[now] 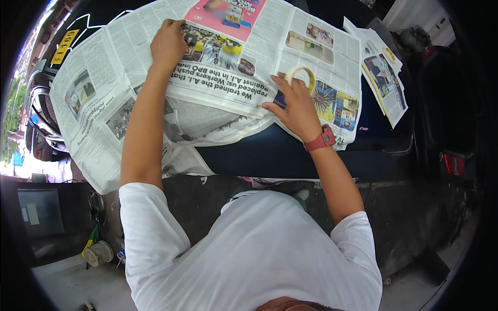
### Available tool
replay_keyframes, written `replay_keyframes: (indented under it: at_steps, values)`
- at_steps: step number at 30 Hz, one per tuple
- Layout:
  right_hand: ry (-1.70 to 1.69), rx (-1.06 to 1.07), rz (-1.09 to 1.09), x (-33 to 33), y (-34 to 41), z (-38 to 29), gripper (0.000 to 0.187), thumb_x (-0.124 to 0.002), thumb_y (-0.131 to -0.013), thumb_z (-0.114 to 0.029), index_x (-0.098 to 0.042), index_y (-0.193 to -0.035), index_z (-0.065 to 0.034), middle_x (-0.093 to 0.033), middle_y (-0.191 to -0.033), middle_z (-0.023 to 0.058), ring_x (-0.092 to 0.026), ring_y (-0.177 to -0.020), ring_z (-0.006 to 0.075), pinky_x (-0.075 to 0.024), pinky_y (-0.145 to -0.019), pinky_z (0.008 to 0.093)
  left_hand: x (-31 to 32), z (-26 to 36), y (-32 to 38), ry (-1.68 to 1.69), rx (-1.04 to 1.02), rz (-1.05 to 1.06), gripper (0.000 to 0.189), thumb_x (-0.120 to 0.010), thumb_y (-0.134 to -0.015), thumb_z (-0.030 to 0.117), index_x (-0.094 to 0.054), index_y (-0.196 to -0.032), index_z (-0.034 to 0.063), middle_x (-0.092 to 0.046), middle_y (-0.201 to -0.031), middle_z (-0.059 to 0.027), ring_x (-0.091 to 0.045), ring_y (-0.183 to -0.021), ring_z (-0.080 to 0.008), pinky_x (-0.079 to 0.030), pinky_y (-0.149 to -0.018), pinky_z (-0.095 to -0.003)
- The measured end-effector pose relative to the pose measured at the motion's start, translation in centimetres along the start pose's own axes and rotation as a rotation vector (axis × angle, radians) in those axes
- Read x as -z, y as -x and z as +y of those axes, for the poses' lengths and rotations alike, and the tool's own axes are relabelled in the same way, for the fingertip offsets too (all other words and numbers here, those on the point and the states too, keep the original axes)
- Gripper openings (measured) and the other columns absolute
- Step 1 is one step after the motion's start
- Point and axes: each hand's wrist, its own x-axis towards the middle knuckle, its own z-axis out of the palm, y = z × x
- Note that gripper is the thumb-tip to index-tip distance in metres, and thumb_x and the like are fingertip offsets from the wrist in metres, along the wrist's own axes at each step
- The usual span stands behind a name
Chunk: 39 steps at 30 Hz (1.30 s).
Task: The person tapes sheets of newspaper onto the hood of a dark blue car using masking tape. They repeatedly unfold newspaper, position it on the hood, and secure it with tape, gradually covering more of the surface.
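Large newspaper sheets point(268, 58) lie spread over the dark blue body panel of a car point(249, 151). My left hand point(168, 43) rests on the newspaper beside its pink advertisement, fingers bent at a printed photo. Lower and to the right, my right hand point(295, 103) is on the sheet near its front edge, thumb and fingers apart around that edge; whether it pinches the paper is unclear. A roll of masking tape point(311, 77) stands at the back of the right fingers, seemingly hooked on them. A red watch is on the right wrist. The newspaper's front edge is partly lifted and creased.
More newspaper pieces point(385, 79) lie on the car at the right, with another tape roll point(389, 55) on them. A yellow plate point(65, 46) is at the upper left. A bucket point(99, 253) stands on the floor at the lower left. A red vehicle light point(453, 164) shows at the right.
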Motion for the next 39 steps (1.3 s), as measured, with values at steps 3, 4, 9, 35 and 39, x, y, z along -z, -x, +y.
replay_keyframes:
  at_steps: [3, 4, 9, 35, 39]
  values:
    - [0.005, 0.020, -0.137, -0.1, -0.8, -0.1, 0.090, -0.093, -0.082, -0.044, -0.056, -0.156, -0.0087, -0.066, -0.131, 0.0205, -0.061, -0.120, 0.0414, -0.0492, -0.106, 0.0509, 0.2, 0.3, -0.1, -0.023, -0.002, 0.011, 0.034, -0.069, -0.101, 0.012, -0.078, -0.134, 0.0136, -0.073, -0.130, -0.0060, -0.075, -0.113, -0.0336, -0.061, -0.093, -0.0468]
    - [0.012, 0.015, -0.186, -0.1, -1.0, 0.2, 0.094, -0.095, -0.079, -0.044, -0.054, -0.158, -0.0105, -0.066, -0.128, 0.0191, -0.061, -0.119, 0.0406, -0.0495, -0.105, 0.0505, 0.2, 0.1, -0.1, -0.025, 0.006, 0.004, 0.033, -0.068, -0.103, 0.014, -0.078, -0.134, 0.0141, -0.073, -0.131, -0.0041, -0.075, -0.115, -0.0317, -0.061, -0.093, -0.0465]
    - [0.011, -0.039, -0.287, -1.0, -1.3, 2.8, 0.105, -0.096, -0.075, -0.049, -0.050, -0.163, -0.0150, -0.065, -0.129, 0.0189, -0.061, -0.118, 0.0399, -0.0500, -0.104, 0.0503, 0.7, 0.1, 0.8, -0.141, -0.120, -0.019, 0.043, -0.068, -0.105, 0.033, -0.075, -0.139, 0.0078, -0.071, -0.135, -0.0102, -0.070, -0.121, -0.0340, -0.059, -0.097, -0.0481]
    - [0.183, 0.176, -0.390, -5.0, -8.2, -4.9, 0.122, -0.090, -0.072, -0.065, -0.043, -0.168, -0.0071, -0.045, -0.166, 0.0328, -0.044, -0.149, 0.0513, -0.0373, -0.124, 0.0570, 3.1, 8.1, 8.7, -0.313, -0.328, -0.411, 0.086, -0.070, -0.099, 0.057, -0.050, -0.164, 0.0044, -0.047, -0.168, -0.0259, -0.038, -0.160, -0.0411, -0.019, -0.135, -0.0601]
    - [0.194, 0.215, -0.375, -6.3, -8.2, -4.8, 0.131, -0.089, -0.065, -0.073, -0.042, -0.169, -0.0071, -0.044, -0.166, 0.0336, -0.043, -0.150, 0.0512, -0.0386, -0.121, 0.0582, 3.6, 5.5, 16.6, -0.200, -0.263, -0.420, 0.096, -0.069, -0.099, 0.063, -0.038, -0.173, 0.0112, -0.029, -0.182, -0.0198, -0.021, -0.170, -0.0377, -0.012, -0.138, -0.0585]
